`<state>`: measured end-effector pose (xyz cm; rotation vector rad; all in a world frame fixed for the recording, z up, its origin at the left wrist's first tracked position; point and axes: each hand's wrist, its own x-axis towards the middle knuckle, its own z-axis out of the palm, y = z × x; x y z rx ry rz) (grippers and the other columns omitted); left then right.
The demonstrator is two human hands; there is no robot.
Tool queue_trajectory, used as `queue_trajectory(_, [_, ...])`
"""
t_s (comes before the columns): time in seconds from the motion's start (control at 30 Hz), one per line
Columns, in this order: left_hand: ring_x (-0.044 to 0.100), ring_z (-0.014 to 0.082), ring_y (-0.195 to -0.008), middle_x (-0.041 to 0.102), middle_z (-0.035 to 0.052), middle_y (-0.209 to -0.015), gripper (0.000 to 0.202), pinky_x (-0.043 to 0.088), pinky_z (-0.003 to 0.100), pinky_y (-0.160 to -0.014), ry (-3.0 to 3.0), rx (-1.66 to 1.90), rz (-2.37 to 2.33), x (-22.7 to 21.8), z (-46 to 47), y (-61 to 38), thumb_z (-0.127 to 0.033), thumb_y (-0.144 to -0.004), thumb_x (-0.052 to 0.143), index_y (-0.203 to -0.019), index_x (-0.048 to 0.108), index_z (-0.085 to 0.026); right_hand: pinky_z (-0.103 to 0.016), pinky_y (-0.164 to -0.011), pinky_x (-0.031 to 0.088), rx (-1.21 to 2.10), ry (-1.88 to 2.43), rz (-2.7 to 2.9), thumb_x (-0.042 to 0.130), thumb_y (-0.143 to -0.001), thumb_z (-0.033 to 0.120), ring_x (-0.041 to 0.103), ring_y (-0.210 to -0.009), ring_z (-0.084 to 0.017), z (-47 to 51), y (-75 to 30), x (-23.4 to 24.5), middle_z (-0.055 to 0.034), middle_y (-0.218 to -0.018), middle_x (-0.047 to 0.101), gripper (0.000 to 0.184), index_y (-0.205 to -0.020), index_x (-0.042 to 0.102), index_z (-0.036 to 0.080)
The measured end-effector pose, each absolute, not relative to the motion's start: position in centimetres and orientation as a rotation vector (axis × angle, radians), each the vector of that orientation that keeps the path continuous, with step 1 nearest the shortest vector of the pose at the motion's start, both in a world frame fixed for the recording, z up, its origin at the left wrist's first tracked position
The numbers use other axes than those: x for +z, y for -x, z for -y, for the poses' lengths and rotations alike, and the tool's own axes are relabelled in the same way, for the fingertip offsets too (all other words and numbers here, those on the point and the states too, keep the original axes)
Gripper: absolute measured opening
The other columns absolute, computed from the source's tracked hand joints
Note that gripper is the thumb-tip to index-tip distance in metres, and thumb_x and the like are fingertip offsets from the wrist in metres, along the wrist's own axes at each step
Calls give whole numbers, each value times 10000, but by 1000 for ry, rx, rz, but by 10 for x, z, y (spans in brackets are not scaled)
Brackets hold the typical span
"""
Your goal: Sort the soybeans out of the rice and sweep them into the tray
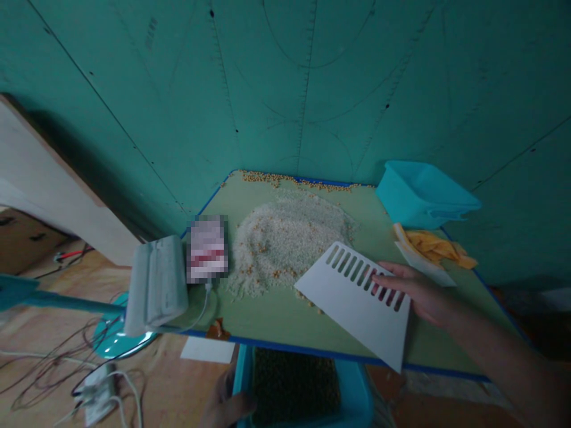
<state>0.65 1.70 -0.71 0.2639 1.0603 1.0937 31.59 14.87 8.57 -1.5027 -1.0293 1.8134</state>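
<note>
My right hand (422,291) pinches a white slotted sheet (352,312) by its row of slots and holds it tilted over the table's front right. Beside the sheet spreads a heap of pale, rice-like grains (294,229). Small round yellow-orange beans (276,274) are scattered on the heap. My left hand (229,401) is closed on the left side of a blue bin (357,392) at the table's front edge. Dark, fine-grained material (297,386) fills much of that bin. The lower parts of my left hand and the bin are cut off.
More beans (267,178) line the table's back edge. A turquoise bin (423,193) and orange cloth (432,246) lie at the right. On the left are a blurred-out device (207,249) with a cable, a grey-white case (158,285), and floor cables with a power strip (96,392).
</note>
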Motion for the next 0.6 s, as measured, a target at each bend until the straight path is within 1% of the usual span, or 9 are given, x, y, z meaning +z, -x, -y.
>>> queue_trajectory(0.07, [669,366,-800,768,67,-774,453,524,409,-638,-257,1112,-1042,-6,-17,-7,-74,-393,658,-818,755,-194,-258,-561,454,1811,1512,1028,688,-664,333,634,-616,-159,-148,-315,86,-25,-725,693,293,-908,622,184])
queue_trajectory(0.17, [683,352,-737,767,61,-717,459,526,402,-637,-276,1101,-1051,-8,-17,-5,-69,-380,670,-812,760,-194,-271,-567,457,1813,1508,1049,680,-664,325,634,-612,-164,-148,-313,87,-35,-740,695,312,-933,623,177])
queue_trajectory(0.23, [688,340,-706,766,51,-686,471,529,391,-624,-263,1079,-1042,-11,-17,-3,-76,-376,683,-823,758,-202,-270,-562,456,1814,1510,1049,684,-652,334,630,-603,-159,-148,-311,88,-36,-739,694,316,-919,626,175])
queue_trajectory(0.43, [688,343,-746,773,53,-726,437,532,395,-641,-265,1073,-1031,-10,-15,-3,-69,-405,659,-809,757,-205,-249,-528,445,1805,1524,1046,703,-635,351,613,-561,-139,-147,-307,88,0,-659,670,301,-870,624,181])
queue_trajectory(0.6, [682,359,-777,772,60,-717,475,534,390,-617,-259,1066,-1053,-4,-15,-5,-86,-393,667,-849,749,-195,-251,-547,452,1847,1501,1064,697,-641,337,626,-597,-146,-148,-306,87,-25,-724,694,310,-899,633,178])
